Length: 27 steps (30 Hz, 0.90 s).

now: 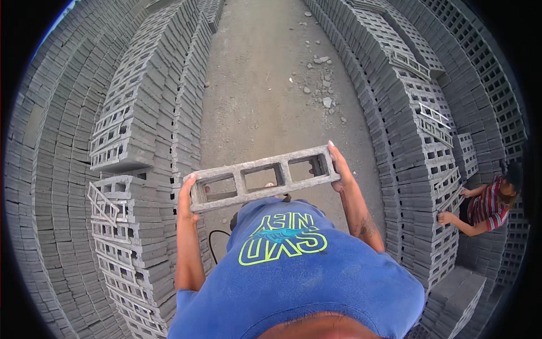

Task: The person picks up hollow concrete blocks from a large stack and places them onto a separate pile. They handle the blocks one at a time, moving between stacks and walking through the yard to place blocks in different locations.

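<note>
A grey hollow concrete block (285, 174) with three rectangular holes spans the space in front of my body, its right end tilted a little higher than its left. My left hand (187, 195) is closed on the left end, with the thumb and fingers along the edge. At the other end, my right hand (341, 169) presses against the short side, its fingers partly hidden behind the block. Through the holes, the ground and parts of my feet show below.
Tall rows of stacked hollow blocks (141, 116) line the left, and more stacks (395, 121) line the right. A dirt path (254, 85) runs between them, with rubble (327, 102) toward its right side. A co-worker in a striped shirt (489, 204) touches the right-hand stack.
</note>
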### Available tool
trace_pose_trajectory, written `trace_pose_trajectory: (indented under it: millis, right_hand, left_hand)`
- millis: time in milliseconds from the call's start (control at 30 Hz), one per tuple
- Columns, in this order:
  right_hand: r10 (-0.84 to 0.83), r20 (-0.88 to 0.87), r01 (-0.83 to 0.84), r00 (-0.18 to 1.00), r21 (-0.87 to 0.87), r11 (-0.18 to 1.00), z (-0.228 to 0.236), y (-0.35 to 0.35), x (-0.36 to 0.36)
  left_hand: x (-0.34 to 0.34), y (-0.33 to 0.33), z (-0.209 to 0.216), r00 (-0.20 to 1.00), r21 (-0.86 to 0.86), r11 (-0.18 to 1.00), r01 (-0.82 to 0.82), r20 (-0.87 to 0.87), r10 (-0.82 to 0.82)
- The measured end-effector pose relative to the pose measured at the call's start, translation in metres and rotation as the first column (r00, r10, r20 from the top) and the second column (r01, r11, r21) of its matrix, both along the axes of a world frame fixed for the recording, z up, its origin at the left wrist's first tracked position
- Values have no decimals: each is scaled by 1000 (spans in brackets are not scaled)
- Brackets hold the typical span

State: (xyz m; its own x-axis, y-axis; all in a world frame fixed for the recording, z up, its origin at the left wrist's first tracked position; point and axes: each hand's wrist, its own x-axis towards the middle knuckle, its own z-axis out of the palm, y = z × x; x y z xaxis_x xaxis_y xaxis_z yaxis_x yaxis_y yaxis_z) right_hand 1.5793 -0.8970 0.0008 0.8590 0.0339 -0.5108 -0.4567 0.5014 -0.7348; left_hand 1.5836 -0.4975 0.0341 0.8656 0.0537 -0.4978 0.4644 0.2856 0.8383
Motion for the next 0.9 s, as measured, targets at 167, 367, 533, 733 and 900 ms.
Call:
trace_pose_trajectory:
  millis: [167,367,533,733,900]
  right_hand:
    - [-160,-124,153,979,-64,986,11,-64,142]
    - [-283,-34,282,958,-32,959,26,-150,330]
    - [-212,28,211,977,20,977,34,-178,511]
    - [-98,-125,92,987,-50,995,25,-140,767]
    - [71,-128,-77,989,-40,996,-32,-86,993]
  left_hand:
    - [185,-74,23,990,6,996,93,-102,-92]
    - [405,-170,25,969,-70,967,245,46,-243]
    - [584,-195,5,969,-25,970,240,59,-238]
    - [784,-149,6,998,-136,989,58,5,-58]
    - [973,-93,-27,990,-79,987,-137,21,139]
